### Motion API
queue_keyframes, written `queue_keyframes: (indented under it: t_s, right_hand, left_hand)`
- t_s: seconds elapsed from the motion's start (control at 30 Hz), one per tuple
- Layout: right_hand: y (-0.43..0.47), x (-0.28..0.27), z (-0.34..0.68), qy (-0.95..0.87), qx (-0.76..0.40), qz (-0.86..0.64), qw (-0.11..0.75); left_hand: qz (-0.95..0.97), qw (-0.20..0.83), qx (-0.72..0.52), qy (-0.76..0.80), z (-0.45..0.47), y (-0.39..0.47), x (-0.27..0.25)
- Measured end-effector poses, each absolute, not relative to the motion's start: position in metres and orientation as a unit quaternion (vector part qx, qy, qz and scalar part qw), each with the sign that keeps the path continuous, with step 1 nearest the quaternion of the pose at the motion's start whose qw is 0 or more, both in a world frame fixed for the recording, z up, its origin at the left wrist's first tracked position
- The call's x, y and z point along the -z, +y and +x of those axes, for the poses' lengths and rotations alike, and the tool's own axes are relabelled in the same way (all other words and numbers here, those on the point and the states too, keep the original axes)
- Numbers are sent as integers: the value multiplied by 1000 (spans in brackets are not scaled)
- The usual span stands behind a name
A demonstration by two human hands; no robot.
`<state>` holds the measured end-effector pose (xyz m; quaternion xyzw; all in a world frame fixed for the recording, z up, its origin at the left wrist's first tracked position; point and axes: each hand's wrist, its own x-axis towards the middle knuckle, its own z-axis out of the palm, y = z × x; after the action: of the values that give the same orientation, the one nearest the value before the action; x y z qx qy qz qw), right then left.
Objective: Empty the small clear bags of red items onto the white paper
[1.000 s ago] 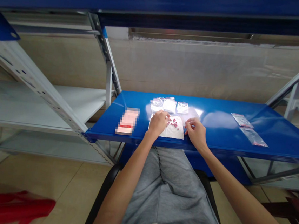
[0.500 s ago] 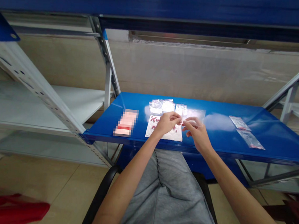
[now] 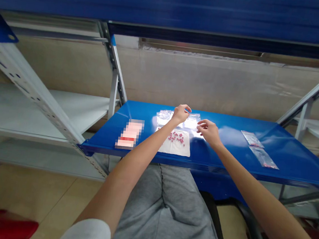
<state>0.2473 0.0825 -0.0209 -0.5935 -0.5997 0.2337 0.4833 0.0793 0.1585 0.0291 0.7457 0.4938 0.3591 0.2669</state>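
Bags (image 3: 192, 121) are lying farther than pink beads (image 3: 177, 138); left hand (image 3: 180, 114) and right hand (image 3: 209, 130) are hovering there, apparently picking one; I cannot tell whether fingers are grasping; lifting is probably needing light pinching.

Can't resolve tiny red pieces (image 3: 181, 140). Can't fully see white sheet (image 3: 177, 150) behind left forearm (image 3: 143, 151). Can't identify pixelated pink item (image 3: 130, 130), nor red thing (image 3: 2, 224) cut by left edge.
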Motion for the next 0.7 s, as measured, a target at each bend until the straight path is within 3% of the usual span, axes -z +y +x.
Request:
queue_keyframes:
  t_s: [0.17, 0.37, 0.7]
  right_hand:
    - [120, 30, 246, -634, -107, -642, 417]
    - [125, 34, 234, -655, -36, -677, 334]
    - [39, 35, 273, -648, 46, -694, 312]
  left_hand:
    - [741, 228, -364, 516, 100, 191, -22]
    - [764, 191, -362, 498, 107, 190, -17]
    - [806, 214, -377, 404, 136, 105, -22]
